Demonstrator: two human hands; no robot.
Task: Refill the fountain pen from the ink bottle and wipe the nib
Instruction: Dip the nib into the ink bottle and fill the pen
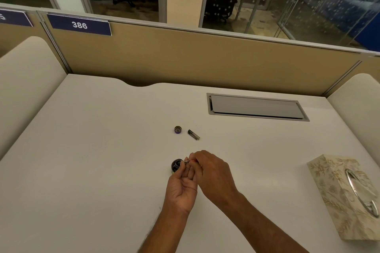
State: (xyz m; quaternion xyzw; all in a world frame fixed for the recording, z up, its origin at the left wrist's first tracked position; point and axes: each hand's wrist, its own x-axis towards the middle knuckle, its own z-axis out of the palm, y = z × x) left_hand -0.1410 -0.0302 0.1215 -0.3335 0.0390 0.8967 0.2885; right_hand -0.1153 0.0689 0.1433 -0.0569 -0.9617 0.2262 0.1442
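A small dark ink bottle [176,167] stands open on the white desk. My left hand [183,186] curls around its right side, palm up. My right hand [212,172] pinches the fountain pen's front section [187,161], most of it hidden by my fingers, with its tip pointing left over the bottle mouth. The bottle's round cap [177,129] lies farther back on the desk. Beside the cap lies a dark pen part [193,134].
A floral tissue box [347,195] stands at the right, near the desk edge. A grey cable hatch [257,107] is set into the desk at the back right. A beige partition closes off the far side, with cream side panels left and right.
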